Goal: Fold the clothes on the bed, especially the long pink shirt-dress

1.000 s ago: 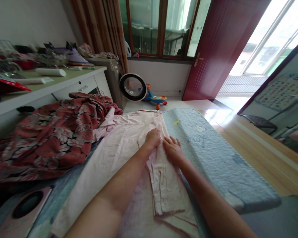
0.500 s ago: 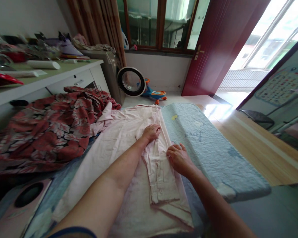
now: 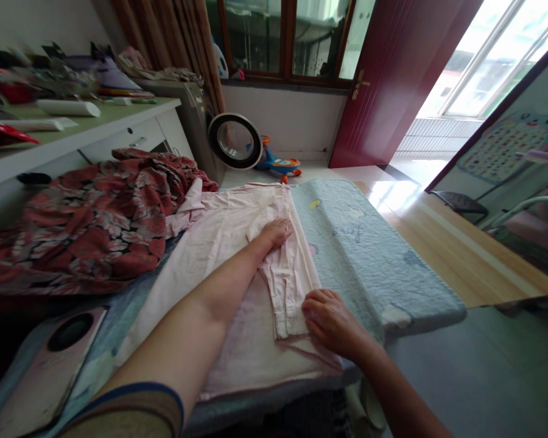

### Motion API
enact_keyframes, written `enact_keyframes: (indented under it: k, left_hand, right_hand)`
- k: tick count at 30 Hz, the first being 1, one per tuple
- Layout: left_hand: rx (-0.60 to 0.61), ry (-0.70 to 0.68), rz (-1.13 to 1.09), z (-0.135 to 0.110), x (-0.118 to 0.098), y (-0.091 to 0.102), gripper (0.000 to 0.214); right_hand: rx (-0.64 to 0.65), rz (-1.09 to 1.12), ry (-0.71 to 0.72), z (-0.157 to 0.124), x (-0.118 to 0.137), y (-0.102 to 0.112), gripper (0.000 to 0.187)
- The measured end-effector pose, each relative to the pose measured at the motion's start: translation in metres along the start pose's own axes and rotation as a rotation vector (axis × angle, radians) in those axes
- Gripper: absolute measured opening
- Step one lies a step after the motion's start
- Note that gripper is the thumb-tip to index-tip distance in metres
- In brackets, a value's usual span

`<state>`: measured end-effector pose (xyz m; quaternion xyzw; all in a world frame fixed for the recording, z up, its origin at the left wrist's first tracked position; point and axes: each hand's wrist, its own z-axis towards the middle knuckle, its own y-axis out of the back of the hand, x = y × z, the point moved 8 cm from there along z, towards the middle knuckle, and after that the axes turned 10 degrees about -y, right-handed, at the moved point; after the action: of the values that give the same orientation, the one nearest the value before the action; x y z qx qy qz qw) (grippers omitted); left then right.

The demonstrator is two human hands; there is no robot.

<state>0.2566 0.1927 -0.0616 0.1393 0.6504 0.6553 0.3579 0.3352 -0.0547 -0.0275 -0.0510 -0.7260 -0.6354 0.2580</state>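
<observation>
Taking the pale pink button-cuffed cotton shirt (image 3: 251, 340) as the dial, with twelve pointing away from the person, it lies spread on a light blue quilted pad (image 3: 369, 261) that shows from one to three o'clock. The left forearm, coming in from seven, hides a broad strip of it. The left hand (image 3: 276, 233), toward one o'clock, rests on the folded-in sleeve (image 3: 292, 277), fingers bent; whether they grasp cloth cannot be told. The right hand (image 3: 326, 316), at four o'clock, is curled at the shirt's edge, covering the cuff's outer end; its fingertips are hidden, so a pinch cannot be confirmed. A crumpled red floral cloth (image 3: 105, 219) at ten is cut off by the frame. At eight, a pink flat object with a black oval (image 3: 50, 377) is dim and unidentifiable.
</observation>
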Motion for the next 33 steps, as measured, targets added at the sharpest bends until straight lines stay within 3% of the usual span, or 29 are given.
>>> enact_keyframes:
  k: [3,8,12,17,22,28,33]
  left_hand:
    - [-0.005,-0.017,0.031,-0.032,-0.025,0.002,0.049]
    - [0.016,-0.191,0.054,-0.113,-0.078,-0.004,0.045]
    - [0.073,-0.227,0.022,-0.157,-0.094,-0.005,0.045]
    - [0.041,-0.186,0.007,-0.18,-0.101,0.002,0.047]
    - [0.09,-0.183,-0.033,-0.2,-0.113,-0.009,0.052]
    - [0.04,-0.152,-0.035,-0.207,-0.113,-0.013,0.054]
    - [-0.102,-0.114,-0.034,-0.211,-0.109,-0.004,0.062]
  right_hand:
    - [-0.022,0.021,-0.031,-0.015,0.0,0.002,0.015]
    - [-0.054,0.014,-0.025,-0.023,-0.003,-0.005,0.023]
    - [-0.082,0.025,0.005,-0.02,-0.003,-0.009,0.019]
    - [-0.111,0.112,0.031,-0.023,0.0,-0.004,0.016]
    - [-0.138,0.209,0.002,-0.037,-0.012,-0.005,0.017]
    - [-0.118,0.174,-0.006,-0.051,-0.016,-0.008,0.016]
    - [-0.19,0.164,-0.032,-0.026,-0.009,0.01,0.024]
